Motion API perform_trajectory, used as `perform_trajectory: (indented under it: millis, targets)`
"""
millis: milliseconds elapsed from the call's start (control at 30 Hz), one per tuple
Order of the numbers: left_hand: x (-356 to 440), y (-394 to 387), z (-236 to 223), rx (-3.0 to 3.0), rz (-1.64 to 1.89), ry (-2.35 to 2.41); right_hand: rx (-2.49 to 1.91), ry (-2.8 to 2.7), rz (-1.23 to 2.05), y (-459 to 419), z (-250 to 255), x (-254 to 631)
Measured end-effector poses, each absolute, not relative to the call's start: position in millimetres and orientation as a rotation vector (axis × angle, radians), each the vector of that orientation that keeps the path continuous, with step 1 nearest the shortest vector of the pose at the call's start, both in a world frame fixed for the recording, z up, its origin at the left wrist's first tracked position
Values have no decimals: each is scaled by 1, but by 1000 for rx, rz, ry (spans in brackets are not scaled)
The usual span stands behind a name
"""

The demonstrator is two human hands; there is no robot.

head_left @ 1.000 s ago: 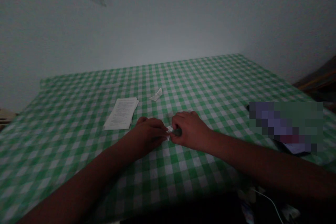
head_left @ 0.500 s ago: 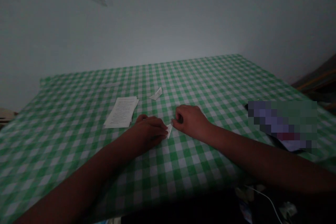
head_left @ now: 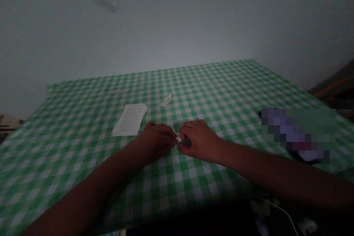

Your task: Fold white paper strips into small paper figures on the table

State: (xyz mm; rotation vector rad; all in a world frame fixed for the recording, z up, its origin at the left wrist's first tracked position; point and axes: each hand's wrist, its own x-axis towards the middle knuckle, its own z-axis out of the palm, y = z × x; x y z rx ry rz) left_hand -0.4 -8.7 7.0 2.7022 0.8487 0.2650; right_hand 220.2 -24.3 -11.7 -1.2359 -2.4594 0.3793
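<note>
Our left hand and right hand meet mid-table in a narrow pinch, both closed on a small folded white paper held between them. Against our right fingers sits a dark bit - too shadowed to tell what it is. Around us spreads a green gingham tablecloth. At 11 o'clock from our hands lies a stack of printed sheets; at 12 o'clock, a white paper scrap. A pixelated object sits at 3 o'clock - a white cable curves at 5 o'clock.
</note>
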Motion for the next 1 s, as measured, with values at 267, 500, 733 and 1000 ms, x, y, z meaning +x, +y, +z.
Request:
perform_trajectory:
  millis: [267,500,733,1000]
  targets:
    - [1,-11,15,2674,209,869,-1374,-2358,370,-11,-15,223]
    - [-1,-11,22,2655,125,861,-1269,-2450,343,-25,-14,216]
    - [-4,-11,23,2641,107,851,-1280,-2452,350,-30,-13,214]
    - [-6,-9,18,2641,113,806,-1388,-2382,343,-22,-14,215]
